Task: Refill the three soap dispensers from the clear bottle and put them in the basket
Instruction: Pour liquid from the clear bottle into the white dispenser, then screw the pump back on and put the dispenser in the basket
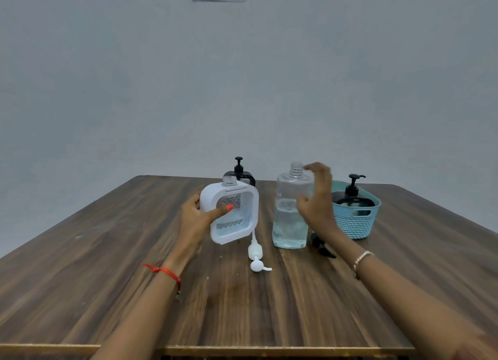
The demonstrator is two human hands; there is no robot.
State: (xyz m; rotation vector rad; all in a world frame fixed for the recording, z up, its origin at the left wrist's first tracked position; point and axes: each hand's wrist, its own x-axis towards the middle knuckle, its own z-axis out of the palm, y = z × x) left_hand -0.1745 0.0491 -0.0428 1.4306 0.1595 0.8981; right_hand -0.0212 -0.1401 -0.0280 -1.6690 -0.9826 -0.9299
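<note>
My left hand point(198, 214) grips a white square soap dispenser point(237, 214), tilted, with its neck uncapped and a little liquid inside. Its white pump point(256, 254) lies on the table in front of it. The clear bottle point(289, 211), uncapped and about half full, stands upright to the right. My right hand point(316, 198) is spread beside the bottle's right side, fingers apart; whether it touches is unclear. A black-pump dispenser point(351, 195) sits in the blue basket point(355, 222). Another black dispenser point(241, 172) stands behind the white one.
A black cap or pump point(322, 245) lies on the wooden table point(107, 252) under my right wrist. The grey wall rises right behind the table's far edge. The table's near edge runs along the bottom of the view.
</note>
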